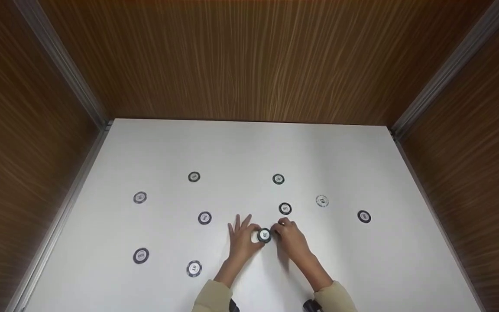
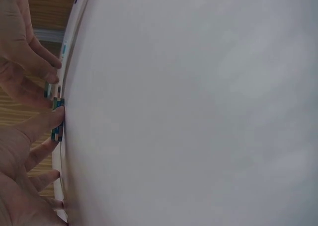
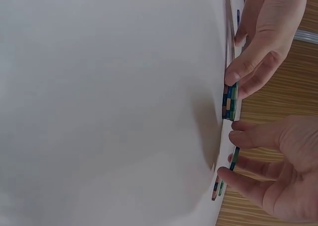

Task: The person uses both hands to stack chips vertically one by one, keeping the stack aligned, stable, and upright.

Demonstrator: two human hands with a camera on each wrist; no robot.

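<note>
A short stack of poker chips [image 1: 264, 235] stands on the white table close in front of the person. The left hand [image 1: 241, 243] pinches this stack at its edges between thumb and index finger, its other fingers spread. Just right of the stack is the right hand [image 1: 293, 241], bent at the fingers. A single green-edged poker chip [image 3: 234, 158] shows between the right hand's fingers in the right wrist view, apart from the stack. From the left wrist camera, the stacked chips [image 2: 58, 119] appear edge-on beneath the left thumb.
Several single chips lie flat around the hands. A black-rimmed chip [image 1: 285, 208] is just beyond the right hand, with a white chip [image 1: 322, 200] farther right. Left of the hands lies a purple-rimmed chip [image 1: 205, 218]. Wood-grain panels [image 1: 249, 60] enclose the white table [image 1: 241, 147].
</note>
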